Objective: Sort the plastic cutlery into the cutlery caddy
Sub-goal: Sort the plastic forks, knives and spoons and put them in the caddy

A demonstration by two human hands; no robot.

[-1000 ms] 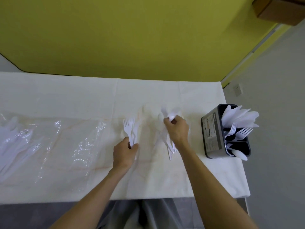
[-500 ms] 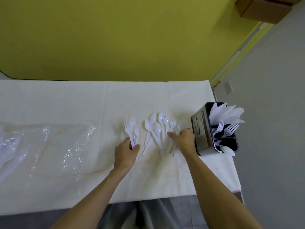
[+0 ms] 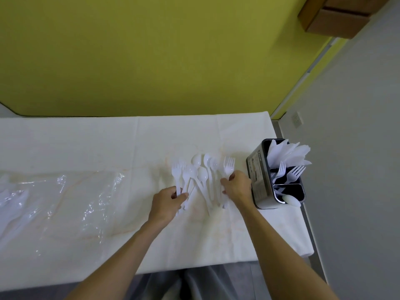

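Several white plastic spoons (image 3: 202, 175) lie fanned out on the white table (image 3: 86, 144), bowls pointing away from me. My left hand (image 3: 165, 202) grips the handles of white forks (image 3: 176, 172) at the pile's left side. My right hand (image 3: 237, 188) pinches the handle of another white fork (image 3: 229, 166) at the pile's right side. The grey cutlery caddy (image 3: 256, 182) stands just right of my right hand, holding napkins, forks and a spoon in separate compartments.
A clear plastic sheet (image 3: 71, 198) covers the table's left part, with more white cutlery (image 3: 10, 198) under it at the far left. The table's right edge runs close behind the caddy. A yellow wall stands beyond the table. Cardboard boxes (image 3: 337, 14) hang at the top right.
My right hand let go of the spoon bunch, which now lies spread on the table, and closed on the fork at the right. My left hand stayed on its forks. The camera turned right.
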